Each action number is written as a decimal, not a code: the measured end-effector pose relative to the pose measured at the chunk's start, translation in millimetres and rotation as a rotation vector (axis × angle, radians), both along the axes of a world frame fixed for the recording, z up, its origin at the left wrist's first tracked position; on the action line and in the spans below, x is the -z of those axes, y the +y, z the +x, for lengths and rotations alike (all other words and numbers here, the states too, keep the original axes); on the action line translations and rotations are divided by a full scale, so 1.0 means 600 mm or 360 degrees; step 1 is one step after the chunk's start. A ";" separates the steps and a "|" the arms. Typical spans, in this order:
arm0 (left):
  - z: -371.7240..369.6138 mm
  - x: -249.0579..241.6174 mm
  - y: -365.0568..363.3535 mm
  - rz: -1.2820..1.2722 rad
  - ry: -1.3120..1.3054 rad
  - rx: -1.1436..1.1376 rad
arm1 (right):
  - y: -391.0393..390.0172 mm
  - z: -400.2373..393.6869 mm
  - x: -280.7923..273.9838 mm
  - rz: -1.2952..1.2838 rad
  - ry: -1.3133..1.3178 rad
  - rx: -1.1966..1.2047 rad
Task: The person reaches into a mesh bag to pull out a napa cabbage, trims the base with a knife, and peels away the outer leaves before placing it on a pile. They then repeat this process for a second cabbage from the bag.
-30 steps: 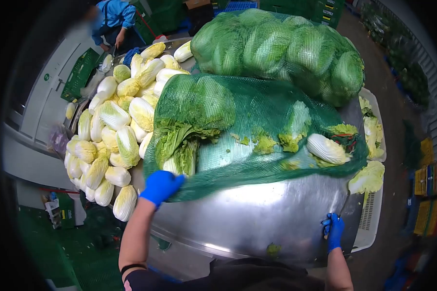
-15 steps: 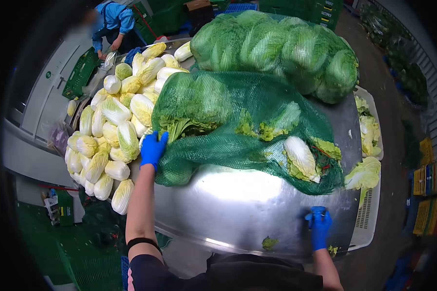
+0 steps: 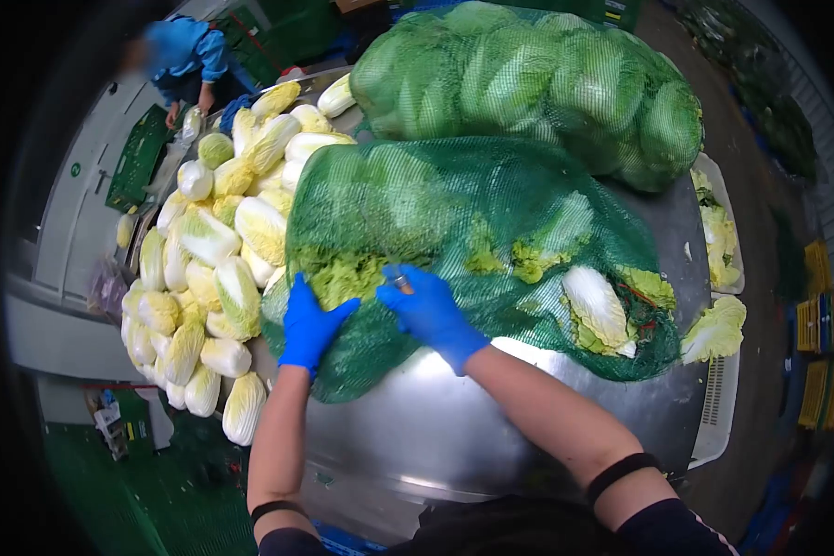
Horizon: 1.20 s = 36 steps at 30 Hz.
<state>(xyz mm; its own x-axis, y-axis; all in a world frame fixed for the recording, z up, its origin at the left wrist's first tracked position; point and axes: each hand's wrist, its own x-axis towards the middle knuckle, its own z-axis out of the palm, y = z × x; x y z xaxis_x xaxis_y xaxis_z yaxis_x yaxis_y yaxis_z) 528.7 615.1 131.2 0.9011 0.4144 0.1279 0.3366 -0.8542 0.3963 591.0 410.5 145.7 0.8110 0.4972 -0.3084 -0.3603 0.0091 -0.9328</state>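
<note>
Two hands: both are gloved in blue and are placed on the green mesh net sack of napa cabbages [image 3: 491, 241].
Left hand [image 3: 308, 322]: closed over the sack's near-left edge, mesh gathered under the fingers.
Right hand [image 3: 429, 312]: pressed on the mesh just beside the left; a small object is pinched at the fingertips, its kind cannot be told.
Sack position: lying on the curved stainless steel table [image 3: 491, 435], touching the second full green net sack [image 3: 528, 83] behind it.
Left of sack: pile of trimmed pale yellow cabbages [image 3: 213, 269].
Far left: a person in a blue jacket [image 3: 181, 60].
</note>
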 end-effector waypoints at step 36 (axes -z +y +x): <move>-0.154 0.031 -0.546 -0.2314 -0.0585 0.0653 | -0.481 -0.325 -0.093 -0.0650 -0.1493 0.1080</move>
